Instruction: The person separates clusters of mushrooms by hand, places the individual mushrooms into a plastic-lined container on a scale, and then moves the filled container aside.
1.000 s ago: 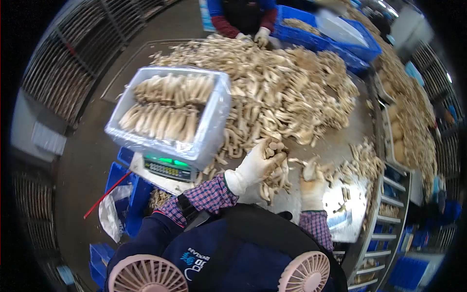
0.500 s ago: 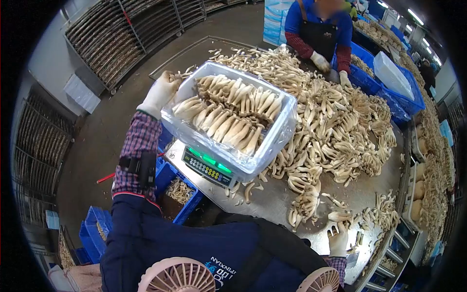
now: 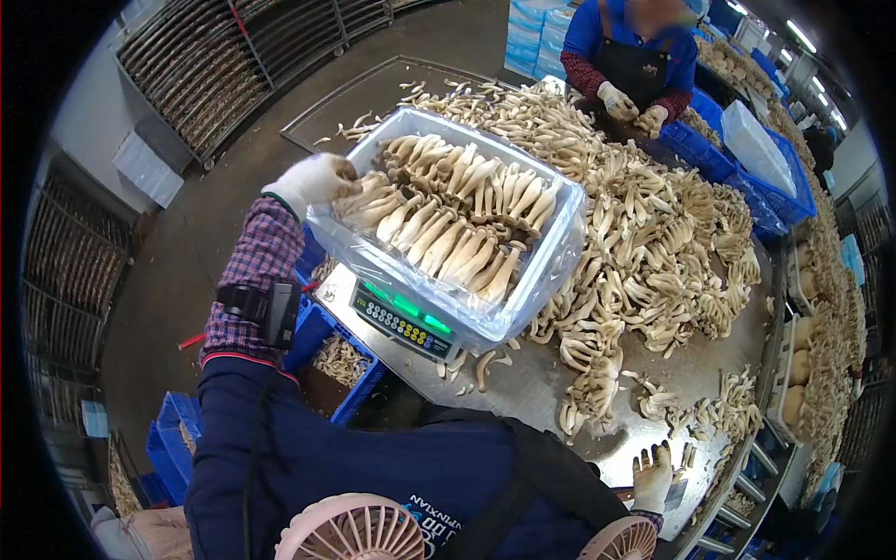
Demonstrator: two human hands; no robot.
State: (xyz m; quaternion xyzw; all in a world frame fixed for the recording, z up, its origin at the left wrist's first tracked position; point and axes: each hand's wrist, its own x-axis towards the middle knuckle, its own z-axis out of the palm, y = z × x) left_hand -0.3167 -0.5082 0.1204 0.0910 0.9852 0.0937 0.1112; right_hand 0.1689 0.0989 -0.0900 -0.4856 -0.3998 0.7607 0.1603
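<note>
Left hand [image 3: 317, 179] on boxed mushrooms [image 3: 457, 219]

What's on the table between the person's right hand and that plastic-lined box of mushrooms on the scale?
In the head view, loose mushroom clumps on the bare steel table separate the right hand from the box.
</note>
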